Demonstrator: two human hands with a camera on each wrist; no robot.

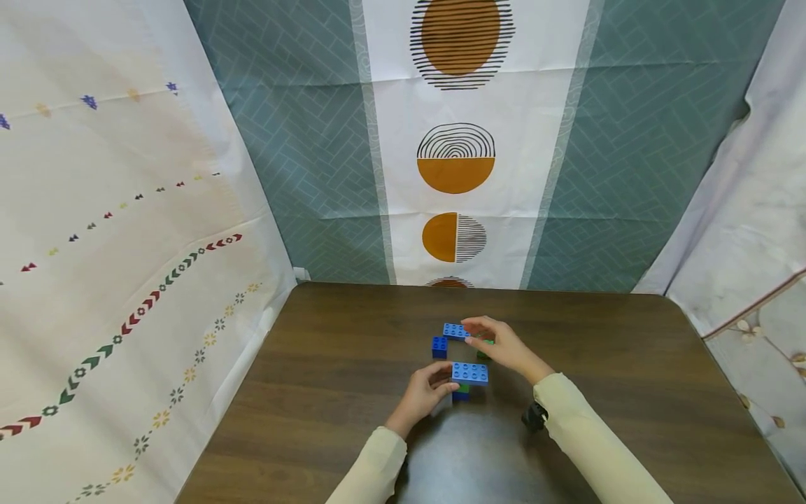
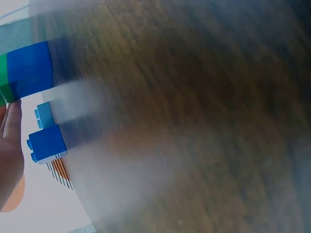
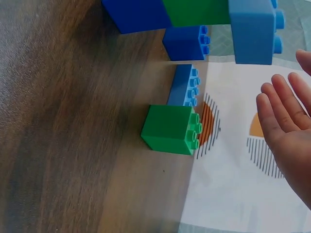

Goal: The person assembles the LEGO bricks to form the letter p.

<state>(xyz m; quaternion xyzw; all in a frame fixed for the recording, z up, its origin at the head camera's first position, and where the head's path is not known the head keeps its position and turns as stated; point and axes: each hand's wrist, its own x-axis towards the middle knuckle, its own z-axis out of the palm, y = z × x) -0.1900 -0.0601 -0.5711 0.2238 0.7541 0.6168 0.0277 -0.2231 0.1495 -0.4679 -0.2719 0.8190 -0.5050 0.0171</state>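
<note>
My left hand holds a small stack of toy building bricks from its left side, thumb near the front. The stack has a light blue brick on top, a green brick in the middle and a dark blue brick at the bottom. Farther back, my right hand hovers with fingers spread and nothing between them. Partly hidden below it is a loose green brick. Left of its fingertips lies a long light blue brick, and a dark blue brick stands in front of that.
The bricks stand on a brown wooden table. Behind its far edge hangs a green and white patterned cloth. White patterned cloths hang at the left and right. A dark strap shows at my right wrist.
</note>
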